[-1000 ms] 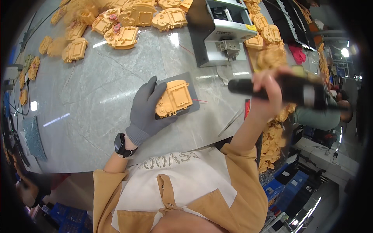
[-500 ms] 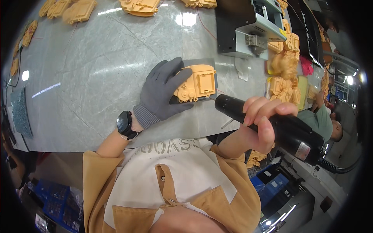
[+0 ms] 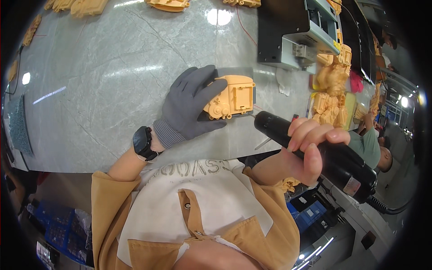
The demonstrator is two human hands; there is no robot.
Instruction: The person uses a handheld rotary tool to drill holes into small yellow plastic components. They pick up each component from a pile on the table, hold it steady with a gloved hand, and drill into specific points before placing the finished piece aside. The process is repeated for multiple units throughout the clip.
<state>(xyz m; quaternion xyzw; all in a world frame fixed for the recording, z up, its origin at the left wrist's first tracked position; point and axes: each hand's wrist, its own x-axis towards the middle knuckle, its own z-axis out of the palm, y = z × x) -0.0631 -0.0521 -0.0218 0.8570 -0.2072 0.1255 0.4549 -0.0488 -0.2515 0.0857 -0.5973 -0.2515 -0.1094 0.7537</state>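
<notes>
A yellow-orange plastic housing [image 3: 238,96] with a square recess and small round bosses lies on a dark flat pad [image 3: 245,72] on the table. My left hand [image 3: 186,105], in a grey glove, grips the housing's left side, thumb and fingers around it. My bare right hand [image 3: 310,146] is wrapped around a black electric screwdriver [image 3: 335,166], held tilted with its nose toward the housing. The thin bit reaches the housing's lower right edge; whether it touches a screw is too small to tell. A cord leaves the screwdriver's rear end.
A grey-and-black machine [image 3: 292,40] stands at the back right of the marbled table [image 3: 112,90]. Beside it are heaped orange housings [image 3: 330,105]. More housings [image 3: 87,6] lie along the far edge. A blue-grey pad [image 3: 19,126] sits far left. Another person [image 3: 371,146] is at the right.
The view has shifted slightly, so the table's things appear a little farther right. Both hands, the housing and the screwdriver keep nearly the same arrangement.
</notes>
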